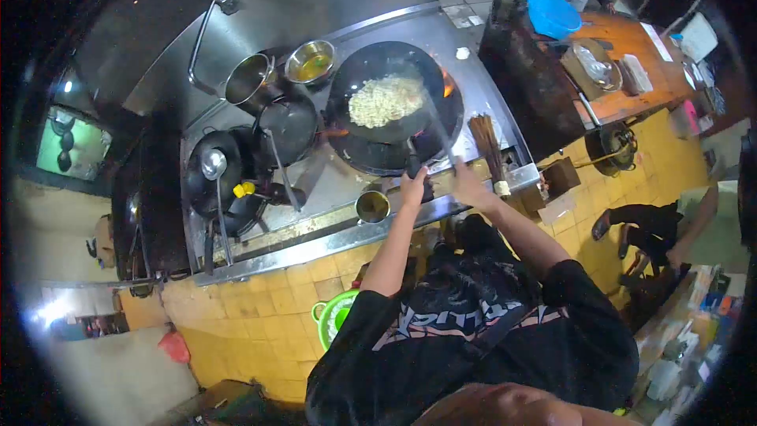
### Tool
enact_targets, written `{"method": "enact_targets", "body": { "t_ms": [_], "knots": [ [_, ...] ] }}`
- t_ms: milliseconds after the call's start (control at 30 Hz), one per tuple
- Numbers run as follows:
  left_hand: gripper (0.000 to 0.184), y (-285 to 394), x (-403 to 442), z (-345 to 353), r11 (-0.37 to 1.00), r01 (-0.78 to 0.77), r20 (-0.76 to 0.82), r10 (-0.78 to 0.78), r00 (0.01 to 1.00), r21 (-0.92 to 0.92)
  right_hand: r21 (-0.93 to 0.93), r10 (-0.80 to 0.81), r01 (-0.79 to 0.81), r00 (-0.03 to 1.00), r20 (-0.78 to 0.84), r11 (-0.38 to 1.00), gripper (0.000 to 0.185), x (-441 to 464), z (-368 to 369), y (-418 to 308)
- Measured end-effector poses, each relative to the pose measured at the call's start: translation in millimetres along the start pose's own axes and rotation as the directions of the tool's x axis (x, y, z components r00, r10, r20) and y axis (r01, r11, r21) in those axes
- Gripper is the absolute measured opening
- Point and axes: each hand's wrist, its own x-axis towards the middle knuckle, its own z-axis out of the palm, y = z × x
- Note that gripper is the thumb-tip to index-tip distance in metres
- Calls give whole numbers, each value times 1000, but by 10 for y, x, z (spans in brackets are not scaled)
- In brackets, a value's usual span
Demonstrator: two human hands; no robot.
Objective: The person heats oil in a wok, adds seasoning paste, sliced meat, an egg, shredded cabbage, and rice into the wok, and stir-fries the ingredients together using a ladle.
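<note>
My left hand (414, 187) is closed around the black handle of a dark wok (382, 132) on the stove. Pale food (386, 101), perhaps noodles or rice, lies in the wok, with faint steam or smoke over it. My right hand (471, 187) grips a long metal utensil (441, 126) that slants into the wok's right side. Its working end is blurred, so I cannot tell whether it is a ladle or a spatula. Orange flame (448, 84) shows at the wok's right edge.
Left on the stove are a steel pot (251, 83), a bowl of yellowish liquid (310, 61), another wok (289, 128) and a ladle (213, 164). A metal cup (373, 207) sits at the front; a bamboo brush (487, 142) lies right. Other people are at the right.
</note>
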Motion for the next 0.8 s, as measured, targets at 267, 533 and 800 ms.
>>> {"method": "enact_targets", "body": {
  "t_ms": [267, 533, 800],
  "knots": [
    [24, -25, -49, -116, 990, 54, 122, -38, 992, -128, -38, -205, 205, 979, 17, 978, 40, -182, -1783, -496],
    [20, -187, 338, -209, 918, 352, 400, -258, 880, -183, -109, 9, -3, 998, 57, 994, 34, -203, -1010, -641],
    [20, 1350, -1145, 195, 779, 486, 463, -287, 838, -397, -129, -99, 151, 933, 347, 980, 38, -253, -2536, -455]
  ]
}}
